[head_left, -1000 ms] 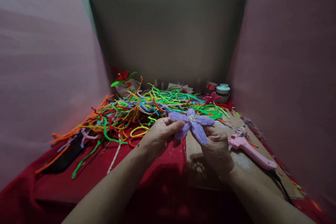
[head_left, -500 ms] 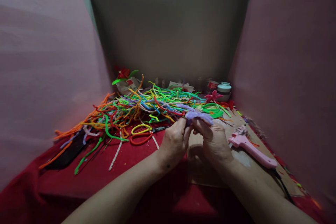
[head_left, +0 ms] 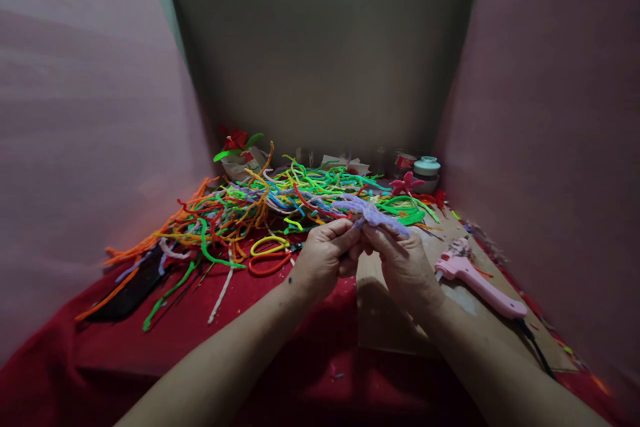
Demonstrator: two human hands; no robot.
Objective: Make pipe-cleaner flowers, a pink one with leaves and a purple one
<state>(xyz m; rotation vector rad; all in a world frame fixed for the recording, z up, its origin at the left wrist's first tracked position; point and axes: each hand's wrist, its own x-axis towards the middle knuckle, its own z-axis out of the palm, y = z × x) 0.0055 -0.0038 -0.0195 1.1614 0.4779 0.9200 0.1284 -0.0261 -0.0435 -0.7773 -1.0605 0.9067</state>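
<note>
A fuzzy lilac pipe-cleaner flower (head_left: pixel 371 213) is held up in front of me, its petals spread to both sides. My left hand (head_left: pixel 327 252) pinches its underside between thumb and fingers. Pressed close beside it, my right hand (head_left: pixel 406 265) grips the flower's base from the right. The fingertips of both hands meet under the petals, and the part between them is hidden. Scissors (head_left: pixel 270 257) with one yellow and one red handle loop lie just left of my left hand, their blades mostly covered by it.
A tangled heap of coloured pipe cleaners (head_left: pixel 280 197) spreads over the red cloth (head_left: pixel 185 353). To the right, a pink glue gun (head_left: pixel 480 283) rests on a cardboard sheet (head_left: pixel 395 320). Behind stand a pink flower (head_left: pixel 406 183), a jar with a pale blue lid (head_left: pixel 427 167) and a red flower (head_left: pixel 235 140).
The lilac flower has turned, so more petals show on its left. My left hand has shifted its grip lower and covers more of the scissors' blades.
</note>
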